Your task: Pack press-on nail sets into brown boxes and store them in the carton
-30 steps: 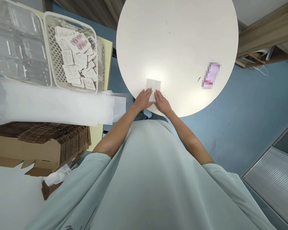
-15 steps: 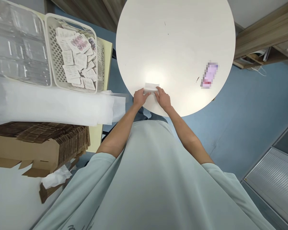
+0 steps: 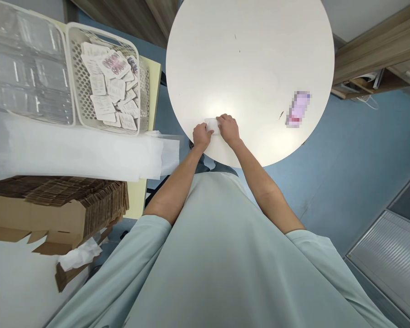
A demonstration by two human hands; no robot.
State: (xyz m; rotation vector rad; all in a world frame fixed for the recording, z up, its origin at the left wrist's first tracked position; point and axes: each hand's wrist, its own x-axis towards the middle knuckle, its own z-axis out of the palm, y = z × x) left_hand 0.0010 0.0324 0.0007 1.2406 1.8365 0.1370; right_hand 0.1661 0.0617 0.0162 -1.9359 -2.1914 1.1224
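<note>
A small white packet, perhaps wrapped in thin sheeting (image 3: 213,126), lies at the near edge of the round white table (image 3: 255,59). My left hand (image 3: 201,136) grips its left side, thumb on the near part and fingers curled. On its other side my right hand (image 3: 229,129) is closed over the right end, fingertips on the far corner. What is inside the packet cannot be made out.
Left of the table, a perforated basket (image 3: 75,77) holds printed cards. Clear plastic boxes (image 3: 49,73), a stack of white sheets (image 3: 78,150) and folded brown cartons (image 3: 64,218) are beside it. A blurred-out pink object (image 3: 298,109) rests on the table's right.
The strip of white sheet that stuck out beyond my fingers is now folded down into a compact shape. My right hand has moved slightly away from me, over the packet's far side.
</note>
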